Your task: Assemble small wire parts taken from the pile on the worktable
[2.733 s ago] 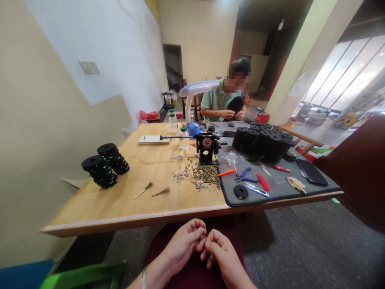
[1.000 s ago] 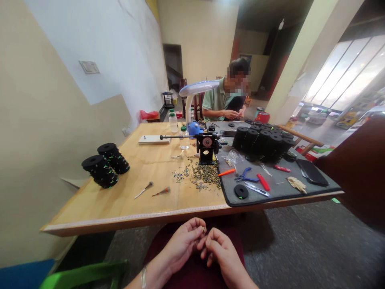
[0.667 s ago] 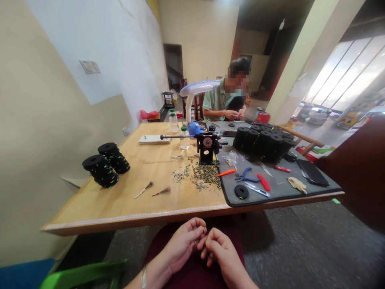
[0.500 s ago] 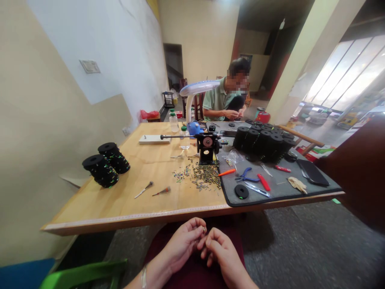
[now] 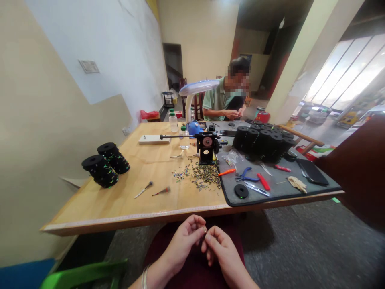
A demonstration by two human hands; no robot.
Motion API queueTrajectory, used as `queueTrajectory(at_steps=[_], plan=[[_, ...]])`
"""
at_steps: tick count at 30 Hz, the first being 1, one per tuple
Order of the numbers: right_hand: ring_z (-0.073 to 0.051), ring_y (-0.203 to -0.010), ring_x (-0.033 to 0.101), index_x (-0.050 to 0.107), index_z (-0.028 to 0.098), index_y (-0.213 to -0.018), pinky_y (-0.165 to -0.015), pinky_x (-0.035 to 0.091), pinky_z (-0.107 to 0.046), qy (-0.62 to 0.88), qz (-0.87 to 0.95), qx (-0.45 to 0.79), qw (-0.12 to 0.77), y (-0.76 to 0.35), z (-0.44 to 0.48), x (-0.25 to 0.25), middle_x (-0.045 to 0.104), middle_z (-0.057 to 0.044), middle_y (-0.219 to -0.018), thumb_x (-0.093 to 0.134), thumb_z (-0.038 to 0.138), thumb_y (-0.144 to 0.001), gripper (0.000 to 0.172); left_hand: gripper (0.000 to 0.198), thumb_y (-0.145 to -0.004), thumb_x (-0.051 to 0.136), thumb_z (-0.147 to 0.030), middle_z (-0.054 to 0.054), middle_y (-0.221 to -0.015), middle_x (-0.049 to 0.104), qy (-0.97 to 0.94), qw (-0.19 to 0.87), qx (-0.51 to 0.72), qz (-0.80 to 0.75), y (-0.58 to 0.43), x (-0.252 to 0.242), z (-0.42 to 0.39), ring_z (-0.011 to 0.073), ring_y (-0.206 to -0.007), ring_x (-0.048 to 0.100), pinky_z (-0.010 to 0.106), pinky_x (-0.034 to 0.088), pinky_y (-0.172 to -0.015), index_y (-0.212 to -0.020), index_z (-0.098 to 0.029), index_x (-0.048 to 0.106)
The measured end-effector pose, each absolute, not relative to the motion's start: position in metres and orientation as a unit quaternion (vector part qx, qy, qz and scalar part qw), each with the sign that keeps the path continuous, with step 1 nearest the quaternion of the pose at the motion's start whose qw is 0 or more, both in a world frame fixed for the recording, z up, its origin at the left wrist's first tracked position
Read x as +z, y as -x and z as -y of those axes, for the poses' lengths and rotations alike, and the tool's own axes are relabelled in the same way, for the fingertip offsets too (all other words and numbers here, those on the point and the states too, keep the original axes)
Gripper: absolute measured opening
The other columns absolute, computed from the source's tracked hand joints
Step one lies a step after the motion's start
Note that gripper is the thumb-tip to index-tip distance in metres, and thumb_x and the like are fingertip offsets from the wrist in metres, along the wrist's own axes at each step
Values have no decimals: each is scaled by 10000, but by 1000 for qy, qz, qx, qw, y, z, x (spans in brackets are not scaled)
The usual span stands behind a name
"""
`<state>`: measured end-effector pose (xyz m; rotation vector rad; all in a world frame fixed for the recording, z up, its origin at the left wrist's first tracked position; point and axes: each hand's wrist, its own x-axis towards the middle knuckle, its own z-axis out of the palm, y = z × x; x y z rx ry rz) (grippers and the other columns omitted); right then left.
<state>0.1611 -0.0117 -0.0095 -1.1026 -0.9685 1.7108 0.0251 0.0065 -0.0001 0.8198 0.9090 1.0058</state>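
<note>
There, small metal piece (image 5: 205, 230) between hands

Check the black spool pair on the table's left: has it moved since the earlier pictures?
No. The spool pair sits at the same spot on the table, same gap to the two small tools beside it.

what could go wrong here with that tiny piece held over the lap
1. The small metal piece is pinched only at the fingertips of the left hand and right hand, below the table edge; a slip would likely drop it onto the lap or the dark floor, where it may be hard to find.
2. The lamp lights the far tabletop, not the hands, so fine work here may be strained.
</note>
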Motion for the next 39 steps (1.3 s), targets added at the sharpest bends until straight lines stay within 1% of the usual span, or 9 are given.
queueTrajectory(at_steps=[3,7,12,18,23,27,29,34,39], plan=[[-32,-325,352,490,173,-693,-340,291,-145,462,387,680,417,-161,11,-11,526,71,-456,654,534,-720,397,205,-712,721,-261,-12,-726,580,-405,662,463,-428,-25,2,-7,111,-656,507,222,401,-609,-849,-162,605],[-28,-309,315,498,172,-704,-324,257,-141,462,367,688,423,-160,10,-15,491,88,-404,672,554,-693,420,147,-723,701,-255,15,-773,612,-456,623,465,-433,-24,3,-8,158,-763,549,272,430,-735,-807,-161,625],[-23,-320,271,525,156,-721,-319,261,-140,441,328,714,434,-161,8,-18,482,90,-403,699,522,-683,407,94,-734,669,-237,21,-719,613,-506,588,449,-444,-23,4,-9,167,-722,544,276,427,-704,-731,-152,629],[-21,-308,256,487,178,-693,-317,223,-139,429,332,723,428,-164,7,-17,470,101,-388,691,493,-703,375,95,-727,665,-234,32,-730,623,-538,568,430,-450,-21,6,-10,179,-740,549,285,416,-726,-703,-147,636],[-26,-290,268,471,188,-703,-318,186,-149,447,393,695,404,-168,6,-14,460,109,-372,645,536,-721,390,140,-731,667,-267,9,-688,587,-516,598,422,-445,-21,11,-12,142,-690,514,251,404,-679,-694,-143,610],[-28,-294,285,472,188,-720,-326,197,-149,454,422,683,387,-168,5,-15,477,105,-391,614,573,-726,410,207,-793,609,-347,-25,-614,533,-482,639,414,-433,-22,11,-13,79,-507,404,197,320,-485,-752,-148,572],[-34,-288,300,478,186,-735,-324,212,-152,455,441,676,376,-167,4,-15,497,95,-397,594,597,-728,426,244,-806,591,-389,-19,-620,543,-483,643,416,-426,-23,11,-13,72,-472,389,193,296,-443,-756,-154,546],[-49,-294,333,516,177,-768,-331,226,-164,463,513,624,365,-166,4,-10,502,81,-405,531,575,-794,399,281,-778,625,-421,-16,-620,531,-498,618,433,-428,-24,13,-11,103,-529,476,212,398,-484,-729,-164,525],[-58,-349,371,546,173,-764,-383,280,-169,454,572,575,369,-170,6,-3,512,67,-440,494,472,-865,321,276,-759,666,-389,-20,-611,532,-442,656,454,-410,-21,26,-13,88,-521,460,199,384,-484,-712,-158,523]])
